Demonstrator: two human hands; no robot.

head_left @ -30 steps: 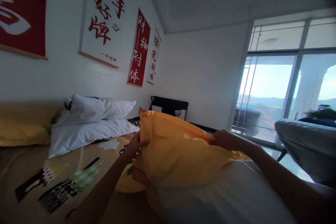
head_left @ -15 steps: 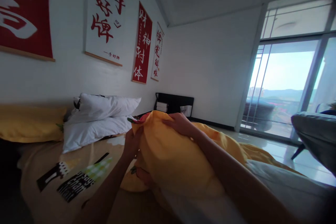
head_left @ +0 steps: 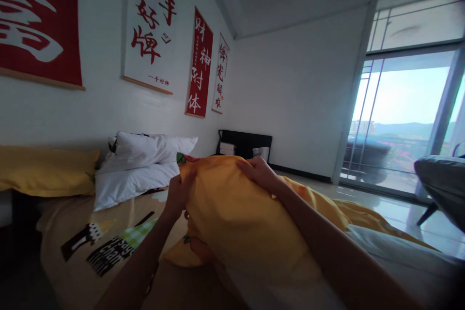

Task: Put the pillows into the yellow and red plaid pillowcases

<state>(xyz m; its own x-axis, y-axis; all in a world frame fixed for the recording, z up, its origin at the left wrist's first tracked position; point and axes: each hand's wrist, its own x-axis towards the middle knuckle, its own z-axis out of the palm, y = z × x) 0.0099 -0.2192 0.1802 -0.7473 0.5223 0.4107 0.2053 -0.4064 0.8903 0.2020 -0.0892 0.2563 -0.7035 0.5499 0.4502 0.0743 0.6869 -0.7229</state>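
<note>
A yellow pillowcase (head_left: pixel 232 213) covers the far end of a white pillow (head_left: pixel 385 261) that lies toward me on the bed. My left hand (head_left: pixel 178 193) grips the pillowcase's far left corner. My right hand (head_left: pixel 259 174) presses on the top far edge of the yellow cloth, fingers curled over it. The near white part of the pillow sticks out of the case under my right forearm.
The bed has a tan printed sheet (head_left: pixel 90 247). Two white pillows (head_left: pixel 141 164) are stacked by the wall, with a yellow pillow (head_left: pixel 43 172) to their left. Red and white banners (head_left: pixel 198 63) hang above. A grey chair (head_left: pixel 443 189) and glass doors (head_left: pixel 399 121) are at the right.
My right hand slid left along the top of the pillowcase from the right side to near the far end. The view shifted slightly left and down.
</note>
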